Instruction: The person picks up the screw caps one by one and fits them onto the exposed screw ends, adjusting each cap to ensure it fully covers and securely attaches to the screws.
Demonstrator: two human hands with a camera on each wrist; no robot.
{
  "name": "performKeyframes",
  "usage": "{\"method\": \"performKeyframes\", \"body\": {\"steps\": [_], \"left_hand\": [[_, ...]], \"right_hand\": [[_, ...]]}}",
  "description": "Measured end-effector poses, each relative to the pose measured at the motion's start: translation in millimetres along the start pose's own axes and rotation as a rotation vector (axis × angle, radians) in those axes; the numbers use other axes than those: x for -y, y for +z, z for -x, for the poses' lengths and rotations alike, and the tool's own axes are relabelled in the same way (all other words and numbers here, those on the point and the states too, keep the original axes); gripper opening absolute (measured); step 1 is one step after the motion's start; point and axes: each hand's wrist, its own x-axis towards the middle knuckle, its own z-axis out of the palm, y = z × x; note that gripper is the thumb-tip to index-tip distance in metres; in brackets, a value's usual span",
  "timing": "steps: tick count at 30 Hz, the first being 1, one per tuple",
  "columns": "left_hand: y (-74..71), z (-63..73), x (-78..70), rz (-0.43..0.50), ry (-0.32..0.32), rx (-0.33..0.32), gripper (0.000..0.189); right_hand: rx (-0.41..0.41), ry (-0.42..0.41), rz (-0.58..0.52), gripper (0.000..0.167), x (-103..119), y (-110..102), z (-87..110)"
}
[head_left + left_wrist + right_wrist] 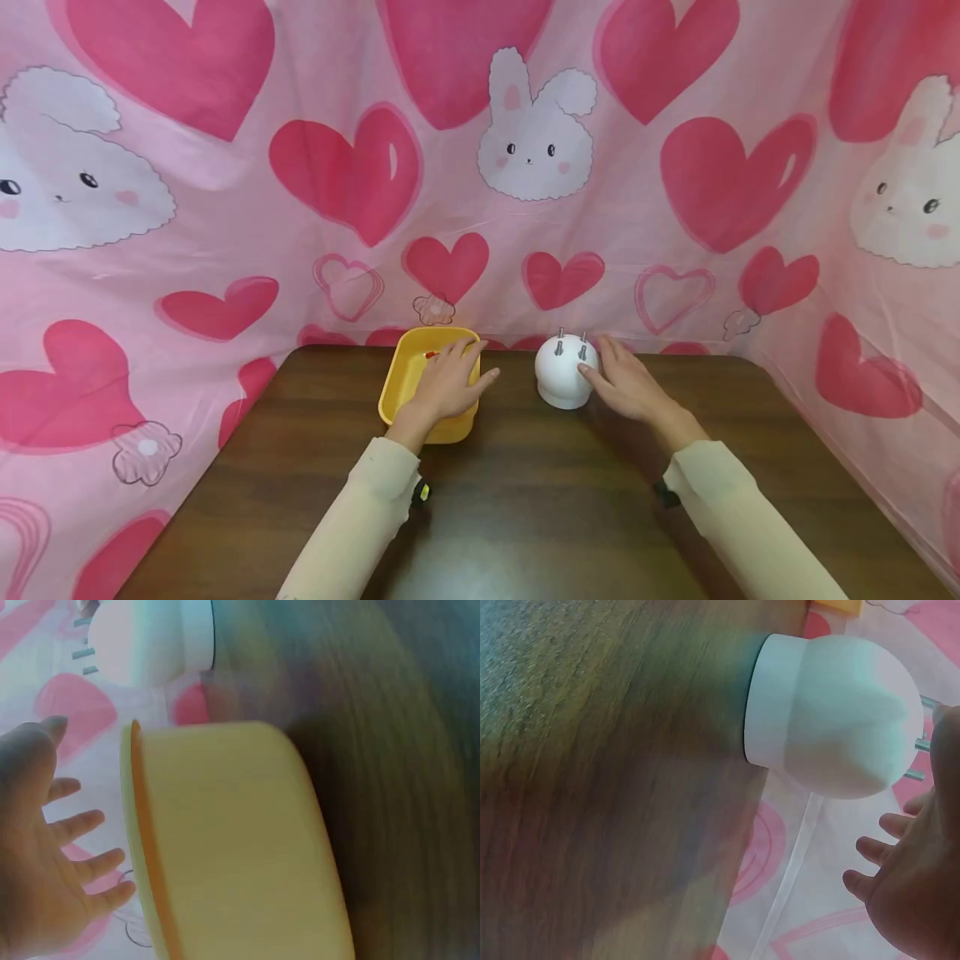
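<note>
A yellow plastic basin [390, 392] stands at the left of the far part of the table. My left hand [447, 385] hovers over its right side, fingers spread and nothing held. Inside the basin a small red item [431, 355] shows, partly hidden by the hand. To the right is a white rounded object [561, 385] on a flared base, with several metal pegs [559, 348] sticking up from its top. My right hand [630, 385] is beside it with fingers extended, the thumb close to the pegs; whether it touches them I cannot tell.
Both things stand on a dark wooden table [517, 508] near its back edge. Behind and at the sides hangs a pink cloth [465, 208] with hearts and rabbits. Each wrist wears a dark strap [422, 493] below a light sleeve [360, 508].
</note>
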Motion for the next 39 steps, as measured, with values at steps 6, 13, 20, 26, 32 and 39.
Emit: {"method": "performKeyframes", "body": {"steps": [6,13,20,26,32,39], "left_hand": [[-8.9,-1.1,8.8,0.010,-0.011,0.017,0.067],[-22.1,-5.1,20.4,0.018,-0.002,0.028,0.065],[-30.9,-7.9,33.8,0.019,-0.001,0.041,0.065],[-33.4,-10.0,43.2,-0.016,-0.027,0.045,0.066],[-33.1,-13.4,48.4,-0.015,-0.045,0.095,0.067],[-32.0,-20.2,51.2,-0.095,-0.091,0.238,0.070]], "right_hand": [[-0.024,-0.058,-0.025,0.070,-3,9,-4.1],[0.037,0.017,-0.055,0.082,-4,13,-12.4],[0.032,-0.012,-0.061,0.076,-6,17,-22.1],[0.108,0.036,-0.109,0.091,-8,17,-26.3],[0.115,0.017,-0.145,0.086,-6,15,-28.1],[0.120,0.118,-0.099,0.101,-1,18,-29.3]]}}
